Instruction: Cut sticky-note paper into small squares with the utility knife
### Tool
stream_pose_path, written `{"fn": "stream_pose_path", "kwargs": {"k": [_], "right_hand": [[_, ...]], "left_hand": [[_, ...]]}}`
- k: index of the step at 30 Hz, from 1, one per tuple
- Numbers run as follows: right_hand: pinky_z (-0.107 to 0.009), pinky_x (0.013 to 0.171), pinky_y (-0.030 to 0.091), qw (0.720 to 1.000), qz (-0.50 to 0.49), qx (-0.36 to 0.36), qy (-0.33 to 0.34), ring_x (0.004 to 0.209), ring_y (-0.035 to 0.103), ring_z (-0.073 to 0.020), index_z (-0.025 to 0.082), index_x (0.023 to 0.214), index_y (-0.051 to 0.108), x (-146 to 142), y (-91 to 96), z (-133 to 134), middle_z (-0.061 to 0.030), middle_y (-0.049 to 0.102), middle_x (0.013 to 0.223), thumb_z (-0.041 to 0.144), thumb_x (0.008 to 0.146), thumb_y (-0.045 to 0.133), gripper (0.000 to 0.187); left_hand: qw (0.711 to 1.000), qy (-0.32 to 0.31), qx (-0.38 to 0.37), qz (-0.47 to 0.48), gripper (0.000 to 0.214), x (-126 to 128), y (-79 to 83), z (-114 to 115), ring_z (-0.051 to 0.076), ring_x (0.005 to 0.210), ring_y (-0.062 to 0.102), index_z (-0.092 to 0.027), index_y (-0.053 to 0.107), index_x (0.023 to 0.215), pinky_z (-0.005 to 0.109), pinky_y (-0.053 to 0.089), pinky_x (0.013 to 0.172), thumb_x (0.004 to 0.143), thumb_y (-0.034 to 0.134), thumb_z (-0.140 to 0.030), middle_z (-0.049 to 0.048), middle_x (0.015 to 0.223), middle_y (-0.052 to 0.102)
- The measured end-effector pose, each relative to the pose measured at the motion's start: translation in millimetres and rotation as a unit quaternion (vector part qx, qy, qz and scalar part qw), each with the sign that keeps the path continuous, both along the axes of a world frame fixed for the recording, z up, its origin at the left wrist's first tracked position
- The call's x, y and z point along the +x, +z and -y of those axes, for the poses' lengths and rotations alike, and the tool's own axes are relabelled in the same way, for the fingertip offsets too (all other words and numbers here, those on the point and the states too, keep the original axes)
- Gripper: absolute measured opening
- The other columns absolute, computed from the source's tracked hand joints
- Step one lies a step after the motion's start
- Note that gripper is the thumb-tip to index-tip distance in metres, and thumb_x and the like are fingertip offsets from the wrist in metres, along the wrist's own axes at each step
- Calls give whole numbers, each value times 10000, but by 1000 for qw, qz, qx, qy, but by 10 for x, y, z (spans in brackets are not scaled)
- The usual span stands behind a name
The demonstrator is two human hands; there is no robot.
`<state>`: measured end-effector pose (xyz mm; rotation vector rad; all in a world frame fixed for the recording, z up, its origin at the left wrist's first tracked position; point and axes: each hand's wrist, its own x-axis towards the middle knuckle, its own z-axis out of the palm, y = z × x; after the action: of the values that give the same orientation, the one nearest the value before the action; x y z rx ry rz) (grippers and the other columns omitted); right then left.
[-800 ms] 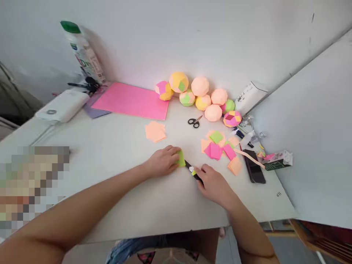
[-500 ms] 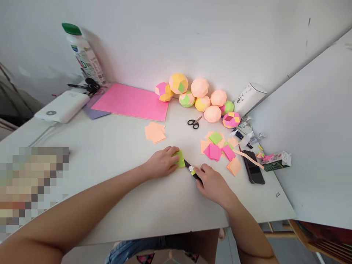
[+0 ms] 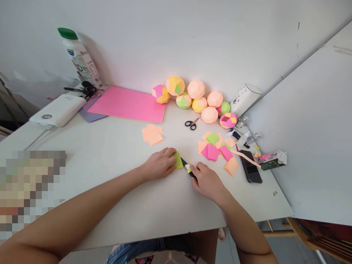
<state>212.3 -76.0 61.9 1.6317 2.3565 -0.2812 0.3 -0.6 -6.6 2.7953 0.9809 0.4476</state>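
My left hand (image 3: 161, 164) rests on the table with curled fingers, holding down a lime-green square of paper (image 3: 178, 160) that shows beyond the fingertips. My right hand (image 3: 206, 179) is wrapped round a utility knife (image 3: 189, 169) with a dark blade and a handle in black and yellow-green. Its blade points up and left and meets the right side of the green paper; whether it is inside a fold I cannot tell. Loose peach paper squares (image 3: 153, 134) lie beyond my left hand. Pink paper squares (image 3: 211, 151), with green and peach ones, are spread beyond my right hand.
Black-handled scissors (image 3: 191, 124) lie near several faceted paper balls (image 3: 209, 114) along the wall. A pink sheet (image 3: 129, 104) lies at the back left, near a power bank (image 3: 57, 110) and a bottle (image 3: 82, 60). At the right are a phone (image 3: 251, 167) and a small box (image 3: 275, 160).
The whole view has shifted slightly. My hands, the green paper and the knife keep nearly the same places relative to one another.
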Motion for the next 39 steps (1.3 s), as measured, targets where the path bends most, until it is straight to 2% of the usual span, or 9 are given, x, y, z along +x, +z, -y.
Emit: {"fn": "stream_pose_path", "kwargs": {"k": [39], "right_hand": [[-309, 731, 484, 999, -17, 40, -6, 926, 556, -226, 98, 1372, 473, 20, -110, -102, -137, 570, 1070, 181, 891, 442, 489]], "left_hand": [[1000, 0, -11, -13, 132, 29, 31, 11, 226, 962, 545, -166, 580, 866, 331, 507, 715, 882, 483, -255, 120, 1199, 507]]}}
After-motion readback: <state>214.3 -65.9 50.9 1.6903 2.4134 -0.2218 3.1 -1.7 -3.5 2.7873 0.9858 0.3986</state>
